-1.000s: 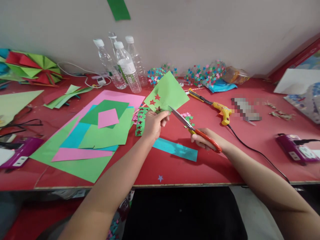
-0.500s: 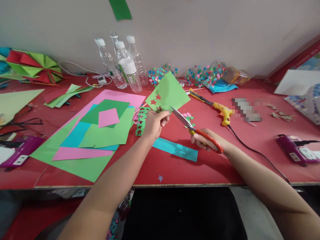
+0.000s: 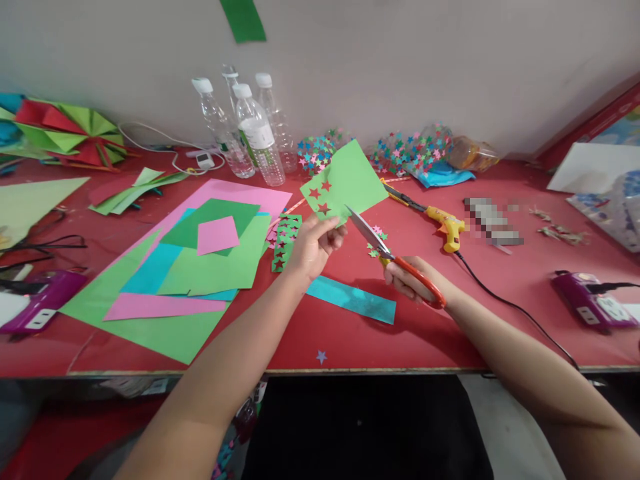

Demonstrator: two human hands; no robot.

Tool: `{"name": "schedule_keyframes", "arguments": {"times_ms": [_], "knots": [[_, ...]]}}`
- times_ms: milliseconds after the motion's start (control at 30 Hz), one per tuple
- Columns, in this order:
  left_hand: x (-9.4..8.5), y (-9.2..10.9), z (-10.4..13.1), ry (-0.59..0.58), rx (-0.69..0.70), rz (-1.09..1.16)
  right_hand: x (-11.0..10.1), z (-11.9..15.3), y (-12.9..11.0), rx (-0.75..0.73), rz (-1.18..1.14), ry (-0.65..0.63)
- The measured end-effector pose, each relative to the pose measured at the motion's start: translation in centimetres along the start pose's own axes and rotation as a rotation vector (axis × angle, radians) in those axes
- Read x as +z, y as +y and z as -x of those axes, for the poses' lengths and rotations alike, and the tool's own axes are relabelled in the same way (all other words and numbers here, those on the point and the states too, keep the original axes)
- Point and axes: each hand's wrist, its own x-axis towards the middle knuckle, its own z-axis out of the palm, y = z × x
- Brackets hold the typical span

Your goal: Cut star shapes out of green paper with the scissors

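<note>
My left hand (image 3: pixel 317 247) pinches the lower corner of a light green sheet of paper (image 3: pixel 356 177) with several star-shaped holes along its left side. In my right hand (image 3: pixel 413 275) is a pair of scissors (image 3: pixel 417 279) with red handles, its blades pointing up and left at the sheet's lower edge. Whether the blades touch the paper I cannot tell. Below the hands lies a blue paper strip (image 3: pixel 353 299). A darker green strip with star cut-outs (image 3: pixel 281 257) is beside my left wrist, and small pink and green paper stars (image 3: pixel 379 233) lie behind the scissors.
Stacked coloured paper (image 3: pixel 200 267) covers the left of the red table (image 3: pixel 300 347). Several plastic bottles (image 3: pixel 260 137) stand by the wall near bags of paper stars (image 3: pixel 415 150). A yellow glue gun (image 3: pixel 447 227) trails its cord on the right, towards a purple power strip (image 3: pixel 593 303).
The green sheet has shifted a little to the right and turned in my left hand. The scissor blades look slightly further from my left fingers.
</note>
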Motion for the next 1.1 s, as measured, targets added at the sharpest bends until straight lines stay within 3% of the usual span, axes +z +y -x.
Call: {"name": "schedule_keyframes", "arguments": {"times_ms": [100,267,367,1100], "knots": [[0.15,-0.41,0.17,-0.068,-0.061,-0.047,0.15,-0.15,0.15,-0.002,-0.015,0.017],[0.21,-0.67,0.42,-0.016,0.111,-0.178,0.36,-0.18,-0.03,0.034,-0.009,0.007],[0.02,-0.67,0.32,0.002,0.143,-0.204,0.42,-0.06,-0.35,0.036,0.005,0.001],[-0.1,-0.59,0.23,0.096,0.12,-0.274,0.06,-0.15,-0.07,0.067,0.028,-0.015]]}}
